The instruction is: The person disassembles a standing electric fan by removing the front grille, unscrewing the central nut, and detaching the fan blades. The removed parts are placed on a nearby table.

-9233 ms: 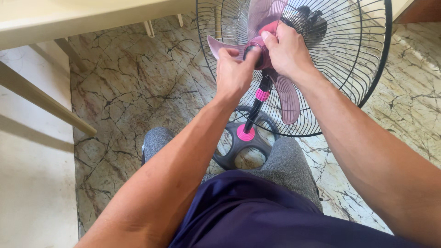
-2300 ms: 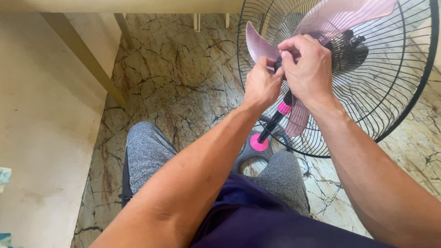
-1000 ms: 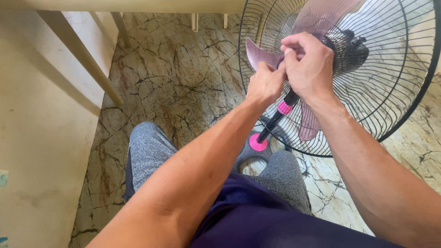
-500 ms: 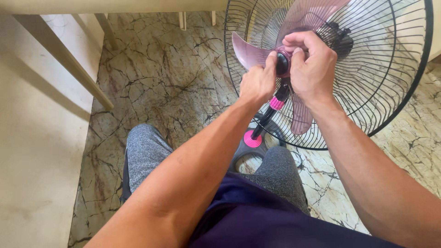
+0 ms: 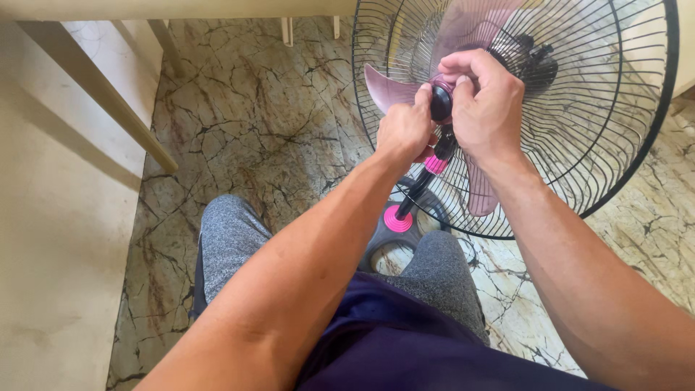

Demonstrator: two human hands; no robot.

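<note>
Both hands work at the centre of a pedestal fan whose front guard is off. The left hand (image 5: 405,132) pinches the small black round cap (image 5: 441,103) that sits on the hub, thumb and fingertips closed on its left side. The right hand (image 5: 486,105) is wrapped around the hub of the translucent pink plastic blade wheel (image 5: 391,88), fingers closed on it, and seems to hold it against turning. I judge that the step in hand is the turning of this cap on the spindle; whether it is being loosened or tightened I cannot tell. The next move calls for a firm hold on the blades and a new grip on the cap for another turn.

Behind the blades stands the black wire rear guard (image 5: 615,130). The black pole with pink collars (image 5: 423,181) goes down to a grey base (image 5: 380,242) on the brown-veined marble floor (image 5: 260,123), just before the person's knees in grey trousers (image 5: 232,235). At the upper left edge of the floor stand slanted pale wooden furniture legs (image 5: 94,90).
</note>
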